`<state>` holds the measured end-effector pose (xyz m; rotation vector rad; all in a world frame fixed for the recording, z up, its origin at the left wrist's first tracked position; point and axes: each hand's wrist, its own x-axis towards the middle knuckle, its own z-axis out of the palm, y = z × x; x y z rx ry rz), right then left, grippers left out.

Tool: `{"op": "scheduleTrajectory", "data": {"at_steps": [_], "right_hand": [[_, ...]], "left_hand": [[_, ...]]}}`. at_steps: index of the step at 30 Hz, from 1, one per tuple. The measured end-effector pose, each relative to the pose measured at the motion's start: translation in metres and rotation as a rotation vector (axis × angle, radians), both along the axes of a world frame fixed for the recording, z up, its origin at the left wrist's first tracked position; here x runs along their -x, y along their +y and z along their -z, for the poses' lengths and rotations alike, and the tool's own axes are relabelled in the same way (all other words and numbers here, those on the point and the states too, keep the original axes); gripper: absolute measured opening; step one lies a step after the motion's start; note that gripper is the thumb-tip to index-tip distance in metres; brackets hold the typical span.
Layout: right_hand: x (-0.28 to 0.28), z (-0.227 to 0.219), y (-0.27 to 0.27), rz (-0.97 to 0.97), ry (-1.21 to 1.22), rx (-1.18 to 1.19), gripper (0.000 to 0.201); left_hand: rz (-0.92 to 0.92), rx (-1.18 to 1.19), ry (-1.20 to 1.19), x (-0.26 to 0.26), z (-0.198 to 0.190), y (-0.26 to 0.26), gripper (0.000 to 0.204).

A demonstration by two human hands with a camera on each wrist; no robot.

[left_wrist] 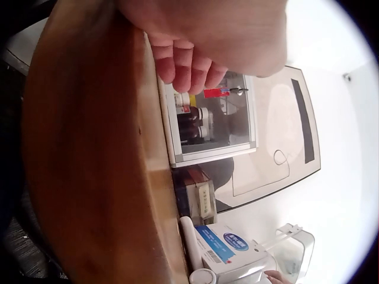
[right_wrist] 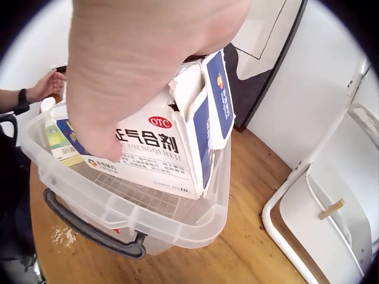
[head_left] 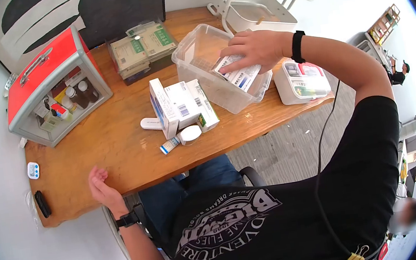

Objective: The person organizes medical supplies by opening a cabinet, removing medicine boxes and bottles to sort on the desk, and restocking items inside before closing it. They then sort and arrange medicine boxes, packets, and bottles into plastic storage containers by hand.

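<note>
My right hand (head_left: 256, 51) grips a white and blue medicine box (right_wrist: 155, 151) with Chinese print and a red OTC mark. It holds the box at the mouth of a clear plastic bin (head_left: 225, 100), whose dark handle shows in the right wrist view. One end flap of the box stands open. Left of the bin stand several white medicine boxes (head_left: 181, 104), with a small blue-and-white bottle (head_left: 170, 145) and a white rounded container (head_left: 190, 134) in front. My left hand (head_left: 105, 190) is at the table's front edge, fingers loosely curled, holding nothing.
A red case (head_left: 51, 58) with a clear front holds bottles at the left. Behind the boxes is a clear organizer (head_left: 142, 52) with green-and-cream packets. A lidded clear box (head_left: 302, 83) stands right of the bin. A white cart (head_left: 266, 12) is beyond the table (head_left: 132, 155).
</note>
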<state>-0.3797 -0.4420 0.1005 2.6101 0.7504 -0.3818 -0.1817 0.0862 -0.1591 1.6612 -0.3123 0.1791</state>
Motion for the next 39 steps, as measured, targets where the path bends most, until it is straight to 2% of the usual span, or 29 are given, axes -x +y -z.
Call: {"op": "scheduleTrajectory", "data": {"at_steps": [5, 8, 11, 14, 18, 20, 28, 30, 34, 37, 39], "right_hand": [[-0.008, 0.004, 0.001, -0.002, -0.01, -0.038, 0.114], [-0.006, -0.008, -0.001, -0.076, -0.059, -0.087, 0.117], [0.001, -0.023, 0.002, -0.104, 0.038, -0.113, 0.122], [0.008, -0.005, -0.002, -0.09, -0.009, -0.238, 0.112], [0.006, 0.018, -0.005, -0.059, 0.033, -0.299, 0.113], [0.003, 0.028, -0.003, 0.016, 0.112, -0.325, 0.112], [-0.009, 0.078, -0.007, 0.037, 0.147, -0.283, 0.11], [-0.011, 0.085, -0.005, 0.085, 0.171, -0.204, 0.113], [-0.007, 0.078, -0.001, 0.1, 0.121, -0.26, 0.104], [-0.006, 0.054, 0.0, 0.113, 0.105, -0.241, 0.107], [-0.001, 0.032, 0.005, 0.107, -0.018, -0.178, 0.107]], "left_hand": [[0.001, -0.025, -0.016, 0.001, -0.004, -0.003, 0.042], [0.014, -0.041, 0.008, 0.002, -0.007, -0.005, 0.042], [0.014, -0.045, 0.003, 0.0, -0.004, -0.005, 0.042], [0.022, -0.095, -0.033, 0.001, -0.005, -0.004, 0.045], [0.002, -0.061, -0.022, 0.003, -0.009, -0.009, 0.044], [0.0, -0.081, -0.022, 0.004, -0.008, -0.006, 0.044], [-0.006, -0.081, -0.015, 0.006, -0.012, -0.008, 0.04], [-0.015, -0.081, -0.019, 0.005, -0.009, -0.007, 0.04], [-0.004, -0.096, -0.038, 0.004, -0.007, -0.003, 0.04], [-0.01, -0.114, -0.027, 0.007, -0.013, -0.008, 0.04], [-0.008, -0.128, -0.022, 0.006, -0.014, -0.009, 0.04]]}}
